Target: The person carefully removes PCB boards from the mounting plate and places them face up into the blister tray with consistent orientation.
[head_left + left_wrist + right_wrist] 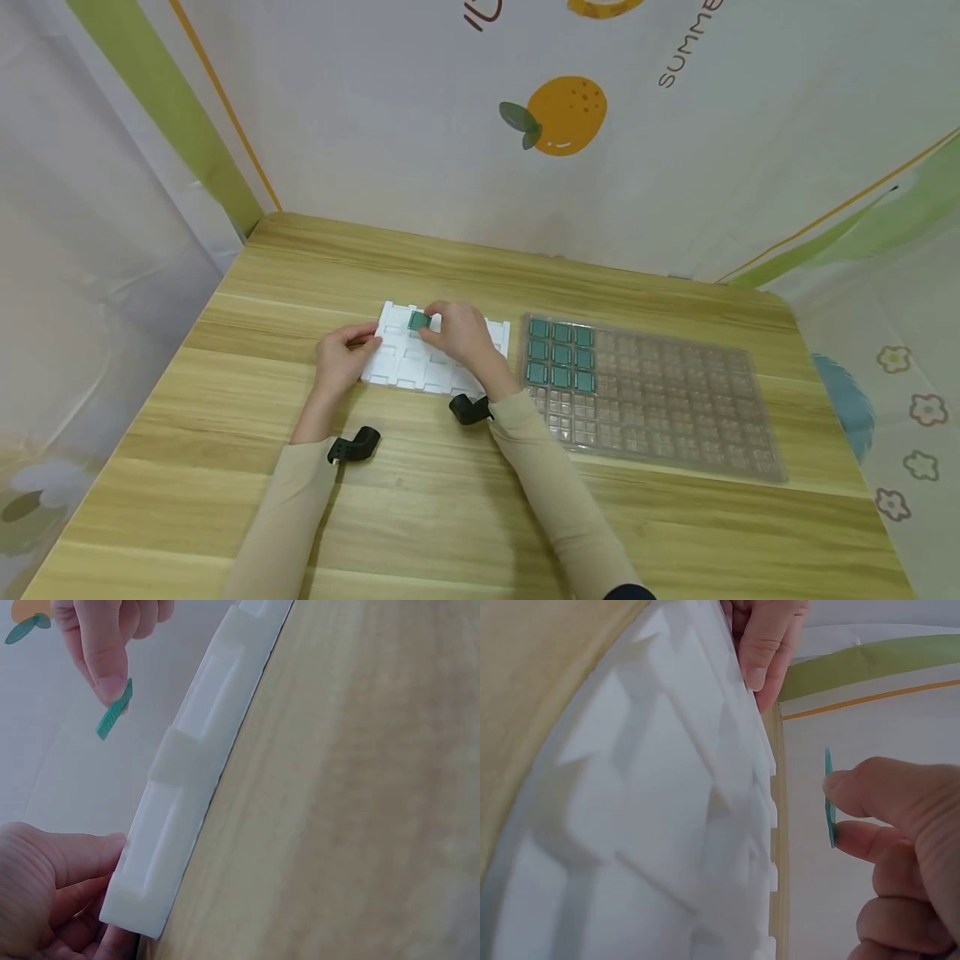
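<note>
My right hand (463,335) pinches a small, thin green square plate (418,320) by its edge between thumb and fingers. The plate is above the far left part of a white moulded tray (406,367) with rows of shallow pockets. In the right wrist view the plate (829,802) stands edge-on, apart from the tray's surface. My left hand (341,358) grips the tray's left end, thumb (94,855) on the upper side and fingers curled at the edge, partly hidden underneath.
To the right lies a clear plastic tray (675,400) with many small compartments. Several similar green plates (561,353) fill its far left compartments. Both trays rest on a wooden table (420,517), with a printed curtain (390,125) behind it.
</note>
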A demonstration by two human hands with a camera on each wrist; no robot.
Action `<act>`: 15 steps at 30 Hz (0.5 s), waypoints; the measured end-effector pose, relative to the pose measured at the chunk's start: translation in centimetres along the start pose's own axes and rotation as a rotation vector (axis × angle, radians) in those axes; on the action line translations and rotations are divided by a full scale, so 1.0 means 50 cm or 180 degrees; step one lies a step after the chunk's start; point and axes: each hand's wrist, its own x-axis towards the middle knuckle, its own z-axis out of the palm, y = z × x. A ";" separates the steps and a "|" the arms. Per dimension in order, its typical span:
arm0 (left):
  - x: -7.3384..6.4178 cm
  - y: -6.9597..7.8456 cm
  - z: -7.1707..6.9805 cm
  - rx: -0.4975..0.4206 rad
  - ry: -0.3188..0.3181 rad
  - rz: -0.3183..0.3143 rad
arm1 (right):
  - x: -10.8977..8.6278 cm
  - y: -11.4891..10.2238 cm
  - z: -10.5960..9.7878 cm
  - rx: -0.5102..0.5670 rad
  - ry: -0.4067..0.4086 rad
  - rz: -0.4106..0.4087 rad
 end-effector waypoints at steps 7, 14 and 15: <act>-0.002 0.002 -0.001 0.0022 -0.0011 -0.0047 | -0.022 0.004 -0.011 -0.0080 0.0104 -0.0063; -0.003 0.003 0.000 0.0030 -0.0035 -0.0080 | -0.038 0.014 -0.018 -0.0042 0.0152 -0.0100; -0.003 0.003 0.000 0.0038 -0.0032 -0.0076 | -0.041 0.016 -0.019 -0.0041 0.0157 -0.0098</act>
